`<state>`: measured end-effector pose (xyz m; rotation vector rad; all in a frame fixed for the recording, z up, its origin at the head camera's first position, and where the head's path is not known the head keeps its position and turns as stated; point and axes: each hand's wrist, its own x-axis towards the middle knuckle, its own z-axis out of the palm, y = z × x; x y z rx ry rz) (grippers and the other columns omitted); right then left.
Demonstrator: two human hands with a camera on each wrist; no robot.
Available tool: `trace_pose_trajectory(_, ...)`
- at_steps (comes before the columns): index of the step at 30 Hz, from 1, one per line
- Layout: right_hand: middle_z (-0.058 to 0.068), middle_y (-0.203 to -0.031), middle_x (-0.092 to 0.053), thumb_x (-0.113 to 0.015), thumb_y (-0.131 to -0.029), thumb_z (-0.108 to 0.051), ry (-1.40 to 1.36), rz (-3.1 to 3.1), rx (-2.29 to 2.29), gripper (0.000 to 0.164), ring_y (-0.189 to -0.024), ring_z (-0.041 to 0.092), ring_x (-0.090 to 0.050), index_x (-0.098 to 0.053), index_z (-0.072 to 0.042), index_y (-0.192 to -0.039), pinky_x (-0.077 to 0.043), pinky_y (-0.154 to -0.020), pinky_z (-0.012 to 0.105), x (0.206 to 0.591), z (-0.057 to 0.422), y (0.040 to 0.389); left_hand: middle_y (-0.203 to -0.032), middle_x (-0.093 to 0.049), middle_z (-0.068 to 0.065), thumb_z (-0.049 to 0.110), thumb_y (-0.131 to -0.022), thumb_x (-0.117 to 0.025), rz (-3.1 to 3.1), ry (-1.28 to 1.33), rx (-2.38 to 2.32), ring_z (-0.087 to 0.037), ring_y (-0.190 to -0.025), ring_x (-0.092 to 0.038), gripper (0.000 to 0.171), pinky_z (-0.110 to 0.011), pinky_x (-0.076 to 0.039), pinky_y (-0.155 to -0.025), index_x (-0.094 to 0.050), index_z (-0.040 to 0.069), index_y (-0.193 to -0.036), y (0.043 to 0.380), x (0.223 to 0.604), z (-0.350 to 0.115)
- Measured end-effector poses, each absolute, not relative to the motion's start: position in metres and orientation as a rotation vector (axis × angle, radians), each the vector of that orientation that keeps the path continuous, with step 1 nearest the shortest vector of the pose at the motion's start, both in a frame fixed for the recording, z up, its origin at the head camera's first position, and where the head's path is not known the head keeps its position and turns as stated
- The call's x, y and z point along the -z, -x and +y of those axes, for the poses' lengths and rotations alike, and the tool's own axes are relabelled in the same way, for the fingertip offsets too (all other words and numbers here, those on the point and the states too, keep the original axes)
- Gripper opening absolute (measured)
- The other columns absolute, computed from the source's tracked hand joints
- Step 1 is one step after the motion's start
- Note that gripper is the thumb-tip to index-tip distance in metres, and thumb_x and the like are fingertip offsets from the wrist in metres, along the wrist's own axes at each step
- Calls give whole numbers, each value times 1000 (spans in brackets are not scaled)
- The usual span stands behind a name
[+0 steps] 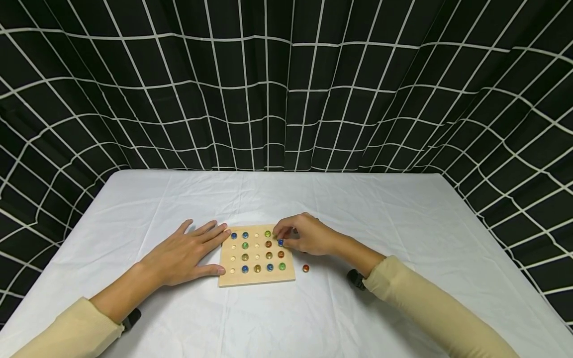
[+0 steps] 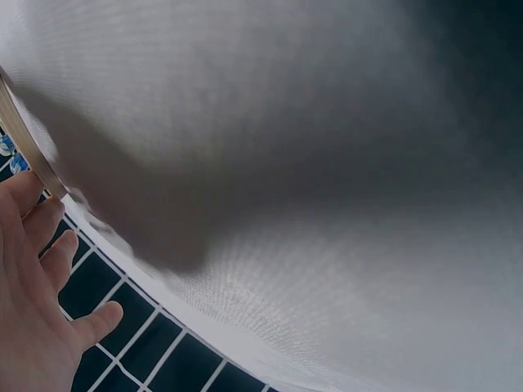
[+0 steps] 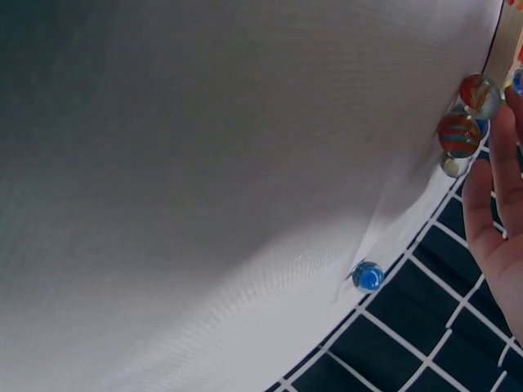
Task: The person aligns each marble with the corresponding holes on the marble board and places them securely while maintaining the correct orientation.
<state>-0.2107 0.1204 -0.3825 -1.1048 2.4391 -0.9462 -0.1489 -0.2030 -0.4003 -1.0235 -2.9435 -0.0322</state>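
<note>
The right hand [image 1: 311, 236] is pinching a blue glass marble [image 1: 280, 242] near the far right corner of the rectangular pale-wood board [image 1: 257, 279]; the left hand [image 1: 185, 254], fingers spread, is touching its left edge. Smooth white cloth [image 1: 380, 209] is stretching wide rightward.

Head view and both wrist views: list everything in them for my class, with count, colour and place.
White cloth: 1, white, under everything
Grid curtain: 1 backdrop, black with white lines, behind and beside the cloth
Wooden board: 1, pale wood, on the cloth
Seated marbles: 12 visible, blue, green, amber and red, in the board
Held marble: 1, blue, at the board's right side
Loose marbles: at least 5 (overlapping), red, blue and pale, on the cloth
Wrist devices: 2, black, one per wrist
Sleeves: 2, cream, on the forearms
Left hand: 1, bare, resting on the board's left edge
Right hand: 1, bare, pinching the held marble
</note>
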Motion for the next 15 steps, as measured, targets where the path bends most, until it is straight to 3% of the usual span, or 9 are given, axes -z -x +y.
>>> trace_pose_trajectory(15,0,-98,-73,-73,-88,1,1093,2470,951,22,-91,9,-65,-72,-6,-108,-54,-88,34,376,127,206,-157,-39,-4,75,-93,-40,-2941,1023,39,-28,-144,-36,86,-67,-25,-111,-38,17,-155,149,400,-202)
